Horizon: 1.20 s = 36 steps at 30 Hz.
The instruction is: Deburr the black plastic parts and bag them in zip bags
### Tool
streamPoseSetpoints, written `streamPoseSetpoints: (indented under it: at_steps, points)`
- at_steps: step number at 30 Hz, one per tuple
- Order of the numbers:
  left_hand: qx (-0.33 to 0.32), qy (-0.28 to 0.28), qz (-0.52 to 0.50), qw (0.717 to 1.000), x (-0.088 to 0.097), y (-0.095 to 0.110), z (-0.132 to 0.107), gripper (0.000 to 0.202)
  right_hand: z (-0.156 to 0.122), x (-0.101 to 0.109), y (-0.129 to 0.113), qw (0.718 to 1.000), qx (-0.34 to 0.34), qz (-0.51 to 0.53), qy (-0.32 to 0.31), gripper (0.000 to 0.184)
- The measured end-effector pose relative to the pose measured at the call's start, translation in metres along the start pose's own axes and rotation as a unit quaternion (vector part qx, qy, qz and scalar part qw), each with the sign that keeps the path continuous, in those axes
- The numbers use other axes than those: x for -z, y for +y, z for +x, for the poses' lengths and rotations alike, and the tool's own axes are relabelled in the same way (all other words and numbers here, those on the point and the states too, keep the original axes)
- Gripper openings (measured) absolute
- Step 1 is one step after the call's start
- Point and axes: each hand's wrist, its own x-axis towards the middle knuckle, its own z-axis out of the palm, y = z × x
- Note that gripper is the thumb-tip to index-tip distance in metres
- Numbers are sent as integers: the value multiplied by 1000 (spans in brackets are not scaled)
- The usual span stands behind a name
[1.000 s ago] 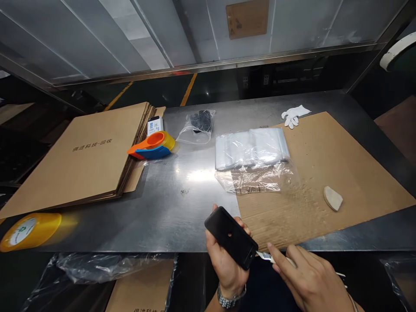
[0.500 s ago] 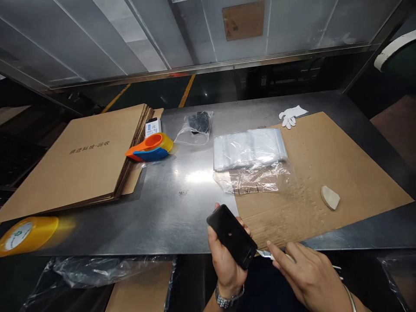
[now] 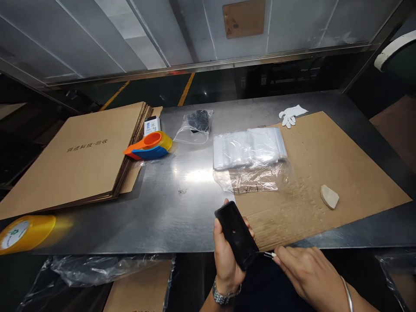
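At the near-left corner of the flat brown cardboard sheet, we hold a black rectangular case, left hand fingers clamped around it; right hand fingers pinch a slim metal-tipped tool beside its lower end.

The right fingers hide most of the tool; the left edge crops the yellow tape roll.

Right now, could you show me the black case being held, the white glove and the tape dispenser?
Black case [image 3: 238, 241]: head view, on the middle of its flat face.
White glove [image 3: 292, 115]: head view, on the middle of its cloth.
Tape dispenser [image 3: 150, 153]: head view, on its blue side.
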Motion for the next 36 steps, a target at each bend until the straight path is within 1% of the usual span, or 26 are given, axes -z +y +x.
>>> streamPoseSetpoints:
  at_steps: [5, 7, 9, 10, 11, 12, 13, 15, 16, 17, 18, 19, 20, 22, 23, 24, 25, 26, 28, 32, 36]
  points:
    - [-4, -12, 13, 1000, 3, -2, 1, 47, -2, -8, 0, 1000, -3, -29, 2, 29]
    - [-13, -11, 17, 1000, 4, -3, 0, 48, -4, -12, 2, 999, -16, -28, -8, 30]
    - [-28, -15, 24, 999, 6, -5, -1, 51, -4, -15, 3, 998, -53, 20, -36, 34]
    - [-37, -19, 28, 999, 6, -6, -2, 53, -4, -16, 3, 993, -77, 74, -55, 36]
    - [-48, -24, 31, 998, 7, -6, -3, 54, -3, -17, 4, 979, -101, 152, -88, 39]
    - [-58, -29, 31, 997, 6, -6, -3, 55, -3, -18, 4, 951, -124, 250, -134, 42]
    - [-66, -35, 31, 997, 6, -6, -3, 54, -3, -19, 4, 906, -140, 352, -187, 45]
    - [-59, -44, 25, 997, 5, -4, -1, 49, -3, -20, 3, 793, -146, 521, -281, 50]
    - [-38, -47, 20, 998, 5, -3, 1, 45, -3, -21, 3, 747, -140, 574, -304, 51]
    - [1, -49, 18, 999, 5, -3, 4, 42, -3, -20, 4, 723, -133, 607, -301, 52]
    - [51, -51, 18, 997, 6, -3, 7, 43, -3, -18, 5, 725, -127, 621, -269, 52]
    - [104, -48, 17, 993, 7, -3, 10, 45, -2, -16, 6, 747, -124, 614, -220, 51]
    - [155, -44, 16, 987, 8, -5, 13, 49, -1, -12, 8, 783, -124, 587, -162, 48]
    - [247, -38, 12, 968, 12, -11, 18, 55, 4, -3, 10, 869, -113, 479, -52, 37]
    - [279, -36, 6, 960, 13, -15, 19, 57, 6, 1, 10, 905, -97, 414, -18, 32]
    - [305, -34, -1, 952, 14, -19, 18, 58, 9, 4, 10, 932, -74, 356, -4, 29]
    - [326, -33, -5, 945, 14, -23, 18, 59, 12, 6, 9, 950, -48, 307, -4, 27]
    - [336, -32, -9, 941, 14, -26, 16, 59, 14, 7, 7, 964, -22, 266, -9, 27]
    - [332, -25, -15, 943, 13, -32, 13, 56, 18, 5, 4, 979, 6, 204, -26, 25]
    - [324, -16, -9, 946, 10, -36, 8, 53, 18, -4, -1, 990, -14, 129, -56, 29]
    - [314, 8, 2, 949, 11, -39, 6, 50, 13, -10, -2, 996, -19, 69, -53, 29]
